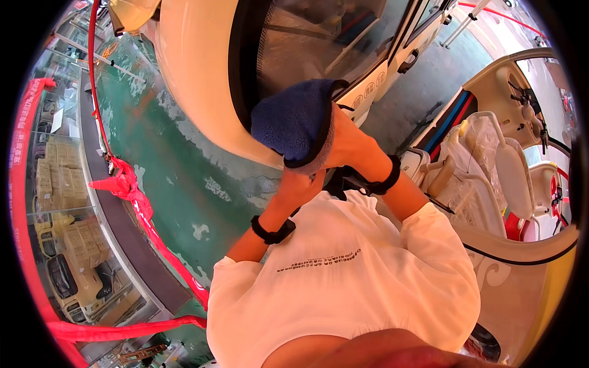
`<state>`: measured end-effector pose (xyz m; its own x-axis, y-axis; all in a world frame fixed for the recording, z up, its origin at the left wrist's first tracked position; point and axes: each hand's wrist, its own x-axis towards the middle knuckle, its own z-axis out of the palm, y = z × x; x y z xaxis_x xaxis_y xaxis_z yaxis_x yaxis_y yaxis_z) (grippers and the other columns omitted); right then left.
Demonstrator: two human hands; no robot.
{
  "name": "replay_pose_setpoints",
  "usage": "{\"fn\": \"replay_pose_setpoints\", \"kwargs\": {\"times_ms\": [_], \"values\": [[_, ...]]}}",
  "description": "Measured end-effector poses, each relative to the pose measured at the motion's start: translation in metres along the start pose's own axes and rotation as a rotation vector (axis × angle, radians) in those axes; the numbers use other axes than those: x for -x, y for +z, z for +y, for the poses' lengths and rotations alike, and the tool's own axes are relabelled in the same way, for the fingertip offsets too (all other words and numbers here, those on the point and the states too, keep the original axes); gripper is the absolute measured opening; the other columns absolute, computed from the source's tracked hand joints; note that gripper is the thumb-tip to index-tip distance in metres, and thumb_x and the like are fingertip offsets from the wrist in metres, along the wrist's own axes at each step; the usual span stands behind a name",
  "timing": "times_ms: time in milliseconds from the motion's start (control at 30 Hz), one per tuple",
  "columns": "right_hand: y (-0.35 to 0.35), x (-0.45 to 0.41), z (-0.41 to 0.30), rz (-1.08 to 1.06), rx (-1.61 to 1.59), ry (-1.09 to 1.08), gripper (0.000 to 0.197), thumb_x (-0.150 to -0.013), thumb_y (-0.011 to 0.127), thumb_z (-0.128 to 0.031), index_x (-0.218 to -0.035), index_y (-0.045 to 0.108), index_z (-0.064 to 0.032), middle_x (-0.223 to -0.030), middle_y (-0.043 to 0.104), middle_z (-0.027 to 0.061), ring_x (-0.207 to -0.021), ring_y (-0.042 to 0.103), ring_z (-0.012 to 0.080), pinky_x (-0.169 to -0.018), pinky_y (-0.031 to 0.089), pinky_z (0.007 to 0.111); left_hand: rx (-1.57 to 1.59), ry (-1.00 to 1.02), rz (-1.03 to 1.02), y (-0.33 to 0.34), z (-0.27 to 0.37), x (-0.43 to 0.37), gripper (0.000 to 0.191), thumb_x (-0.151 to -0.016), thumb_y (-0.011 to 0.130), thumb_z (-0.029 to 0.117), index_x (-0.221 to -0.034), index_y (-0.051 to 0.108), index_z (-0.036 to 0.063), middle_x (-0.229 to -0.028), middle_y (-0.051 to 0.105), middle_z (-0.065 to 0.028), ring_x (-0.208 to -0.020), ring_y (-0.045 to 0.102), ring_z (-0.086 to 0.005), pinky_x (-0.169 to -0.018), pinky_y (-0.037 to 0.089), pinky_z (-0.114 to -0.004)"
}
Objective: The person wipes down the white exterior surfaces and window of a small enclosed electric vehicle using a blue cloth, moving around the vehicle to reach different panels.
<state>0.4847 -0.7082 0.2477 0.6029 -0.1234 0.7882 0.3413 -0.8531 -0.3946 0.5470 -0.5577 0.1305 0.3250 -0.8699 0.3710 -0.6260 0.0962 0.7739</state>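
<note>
A folded dark blue cloth (pixel 294 119) with black edging and a greyish underside is bunched in front of my chest. My right hand (pixel 349 140) grips its right side, with the fingers partly hidden by the fabric. Just below the cloth, my left hand (pixel 301 184) is closed against its lower edge; most of its fingers are out of sight, so whether it holds the cloth is unclear. Beyond both hands stands a cream-coloured small vehicle (pixel 198 92), its dark-edged window (pixel 317 50) partly behind the cloth.
At the right is another small vehicle with an open side and plastic-wrapped seats (pixel 478 165). Red fabric (pixel 142 207) hangs along the left, beside a glass front with stacked cardboard boxes (pixel 60 175) behind it. The green floor (pixel 184 184) is worn.
</note>
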Motion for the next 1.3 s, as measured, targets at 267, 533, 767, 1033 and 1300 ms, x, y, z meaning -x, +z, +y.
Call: {"fn": "replay_pose_setpoints", "kwargs": {"times_ms": [267,533,767,1033,1300], "values": [[-0.041,-0.003,0.062,-0.202,-0.064,0.108,0.049,-0.057,0.077,-0.026,-0.101,0.068,-0.0052,-0.102,0.068,0.0125,-0.099,0.063,0.0334,-0.090,0.048,0.042,0.548,-0.343,-0.408,-0.007,0.013,-0.078,0.042,-0.099,0.057,0.013,-0.139,0.047,0.0045,-0.121,0.065,-0.0093,-0.101,0.065,-0.0203,-0.087,0.049,-0.031],[-0.112,-0.002,0.138,-0.036,0.122,0.050,0.047,-0.075,0.075,-0.033,-0.114,0.068,-0.0082,-0.114,0.068,0.0097,-0.111,0.062,0.0318,-0.097,0.047,0.044,0.789,-0.630,-0.684,0.034,0.032,-0.152,0.061,-0.103,0.051,0.027,-0.153,0.021,0.0102,-0.134,0.059,-0.0117,-0.107,0.062,-0.0183,-0.090,0.051,-0.034],[-0.193,0.012,0.203,-0.046,0.185,0.366,0.044,-0.073,0.076,-0.027,-0.112,0.069,-0.0083,-0.112,0.068,0.0112,-0.107,0.061,0.0346,-0.097,0.045,0.043,0.650,-0.487,-0.442,0.087,0.043,-0.200,0.073,-0.098,0.060,0.022,-0.155,0.017,0.0061,-0.147,0.047,-0.0137,-0.121,0.053,-0.0186,-0.095,0.047,-0.032],[-0.133,0.105,0.211,-0.591,0.177,-0.022,0.040,-0.076,0.066,-0.020,-0.114,0.066,-0.0077,-0.118,0.064,0.0131,-0.106,0.062,0.0331,-0.095,0.048,0.042,0.355,-0.203,-0.131,0.177,-0.066,-0.173,0.047,-0.094,0.065,0.012,-0.137,0.050,-0.0003,-0.137,0.054,-0.0098,-0.126,0.050,-0.0187,-0.108,0.038,-0.034],[-0.169,0.020,0.185,-0.267,0.024,0.020,0.039,-0.079,0.064,-0.025,-0.114,0.065,-0.0075,-0.123,0.061,0.0135,-0.112,0.057,0.0348,-0.098,0.044,0.046,0.689,-0.160,0.107,0.150,-0.009,-0.191,0.043,-0.089,0.068,0.013,-0.128,0.059,-0.0018,-0.130,0.062,-0.0173,-0.118,0.060,-0.0302,-0.104,0.043,-0.040]]}}
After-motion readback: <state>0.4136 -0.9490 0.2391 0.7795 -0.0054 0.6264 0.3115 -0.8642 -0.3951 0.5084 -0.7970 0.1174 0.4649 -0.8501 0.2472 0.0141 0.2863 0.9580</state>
